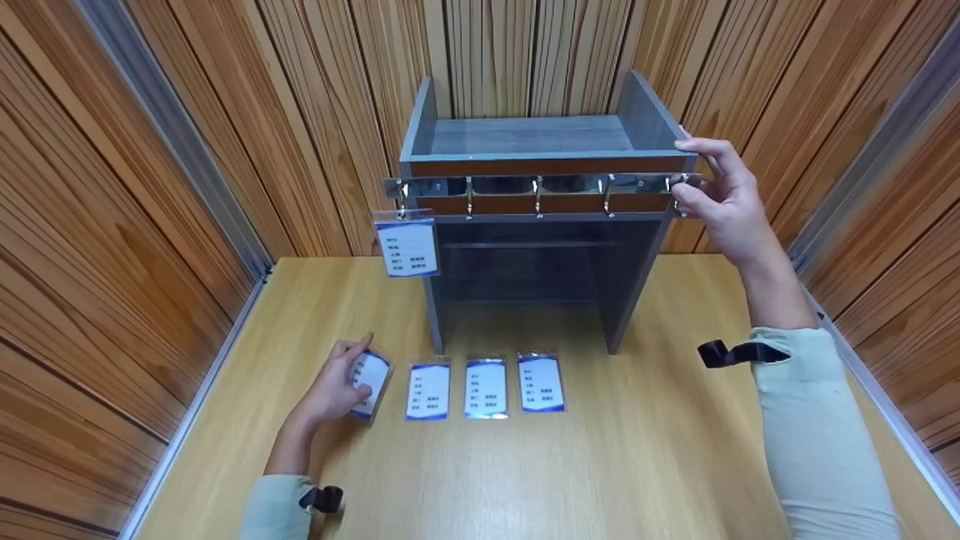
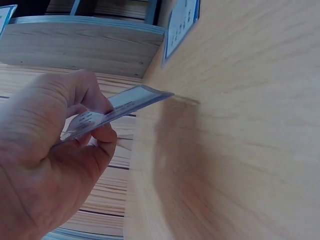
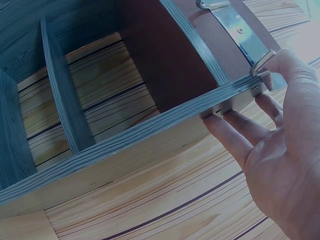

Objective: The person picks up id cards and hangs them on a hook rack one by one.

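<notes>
My left hand (image 1: 328, 391) pinches a clear-sleeved name badge (image 1: 373, 372) by its side, between thumb and fingers. In the left wrist view this badge (image 2: 137, 98) is tilted, its far edge close over the table. At the upper right, my right hand (image 1: 726, 196) grips the front corner of a grey wooden shelf (image 1: 646, 112). Its thumb lies at the end hook of a metal hook rail (image 1: 574, 184), while the other fingers (image 3: 227, 132) press the outside of the side panel. Another badge (image 1: 407, 247) hangs from the rail's leftmost hook.
Three badges, a left one (image 1: 428, 391), a middle one (image 1: 486, 388) and a right one (image 1: 540, 382), lie in a row on the wooden table (image 1: 480, 480) before the shelf. Wood-plank walls (image 1: 135, 225) enclose the table at the back and sides.
</notes>
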Available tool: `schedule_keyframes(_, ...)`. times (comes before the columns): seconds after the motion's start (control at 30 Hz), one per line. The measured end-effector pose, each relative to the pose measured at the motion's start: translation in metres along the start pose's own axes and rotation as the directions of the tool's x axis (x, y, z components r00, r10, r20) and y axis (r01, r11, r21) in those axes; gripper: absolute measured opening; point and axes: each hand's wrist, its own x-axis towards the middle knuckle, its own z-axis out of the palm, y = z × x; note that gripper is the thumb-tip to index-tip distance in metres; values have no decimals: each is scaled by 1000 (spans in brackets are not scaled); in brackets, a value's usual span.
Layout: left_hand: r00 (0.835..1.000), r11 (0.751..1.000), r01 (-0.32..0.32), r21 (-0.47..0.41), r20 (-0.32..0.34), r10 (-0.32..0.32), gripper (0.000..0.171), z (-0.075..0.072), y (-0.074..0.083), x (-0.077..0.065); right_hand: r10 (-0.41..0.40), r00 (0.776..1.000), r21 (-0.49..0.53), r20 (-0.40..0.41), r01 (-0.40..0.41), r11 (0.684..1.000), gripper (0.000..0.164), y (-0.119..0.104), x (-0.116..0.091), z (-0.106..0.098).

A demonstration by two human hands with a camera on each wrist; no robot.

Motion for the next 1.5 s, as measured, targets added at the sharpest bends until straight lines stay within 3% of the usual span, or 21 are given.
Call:
schedule_keyframes(0.4,998,998,-62,12,-7,62,83,0,15,1,-9,1000,-7,3,9,1000,46,0,2,-1)
schedule_keyframes(0.8,995,995,-98,-30,-31,97,73,7,30,1,-9,1000,2,1,9,1000,47,-1,2,-2)
schedule_keyframes(1.5,991,985,-103,-142,-97,90,69,24,49,-2,-10,1000,1,25,10,1000,45,-3,0,1)
